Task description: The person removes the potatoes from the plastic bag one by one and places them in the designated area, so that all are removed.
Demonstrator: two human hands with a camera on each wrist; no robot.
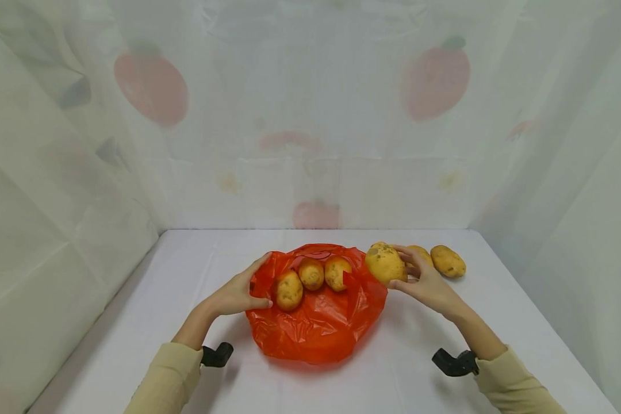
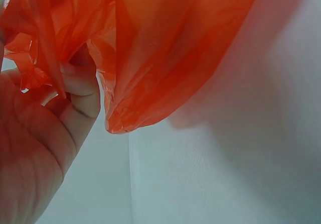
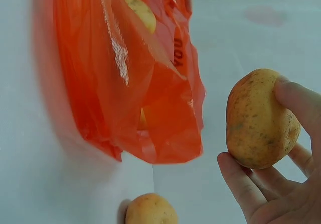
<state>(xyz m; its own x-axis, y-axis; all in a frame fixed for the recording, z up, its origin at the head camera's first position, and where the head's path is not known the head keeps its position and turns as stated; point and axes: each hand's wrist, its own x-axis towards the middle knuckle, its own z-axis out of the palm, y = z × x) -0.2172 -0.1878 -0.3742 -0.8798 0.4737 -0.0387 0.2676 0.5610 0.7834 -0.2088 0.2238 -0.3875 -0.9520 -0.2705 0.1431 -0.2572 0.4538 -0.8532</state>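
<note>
A red plastic bag [image 1: 315, 339] lies with its mouth spread in the middle of the table, and several potatoes [image 1: 312, 273] show inside it. My left hand [image 1: 243, 290] grips the bag's left edge; the left wrist view shows the fingers [image 2: 83, 91] curled into the crumpled plastic [image 2: 165, 58]. Between thumb and fingers my right hand [image 1: 426, 282] holds a yellow potato [image 1: 385, 264] up at the bag's right rim. In the right wrist view that held potato [image 3: 261, 118] is apart from the bag [image 3: 115, 83], with the right hand [image 3: 281, 184] behind it.
To the right of the bag, loose potatoes [image 1: 447, 261] lie on the white table [image 1: 196, 247], some partly hidden behind the right hand. White sheeting printed with fruit [image 1: 315, 190] surrounds the table at the back and sides. Each wrist carries a black mount [image 1: 455, 363].
</note>
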